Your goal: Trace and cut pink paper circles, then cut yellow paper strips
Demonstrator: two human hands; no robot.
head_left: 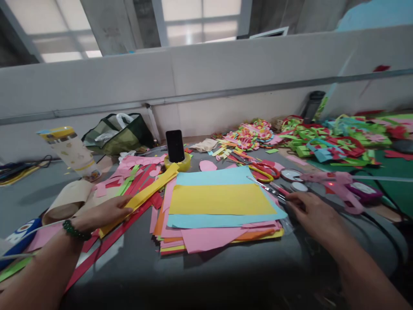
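My left hand [114, 209] is closed on a few long yellow paper strips [151, 189], which slant up toward the phone. On the right, my right hand [311, 211] pinches the near end of a slim, pointed silver tool [266, 186], perhaps tweezers; its tip lies over the paper stack's edge. Between the hands is a stack of coloured paper [209, 239]. A light blue sheet [213, 178] tops it, with a wide yellow paper piece [222, 200] across the middle.
Scissors with red handles [271, 170] lie beyond the stack, near a pink glue gun [338, 185]. A phone [175, 145] stands upright in a yellow tape roll [180, 164]. Paper flowers [251, 134], a tumbler [72, 155] and a cardboard tube [67, 200] surround the work area.
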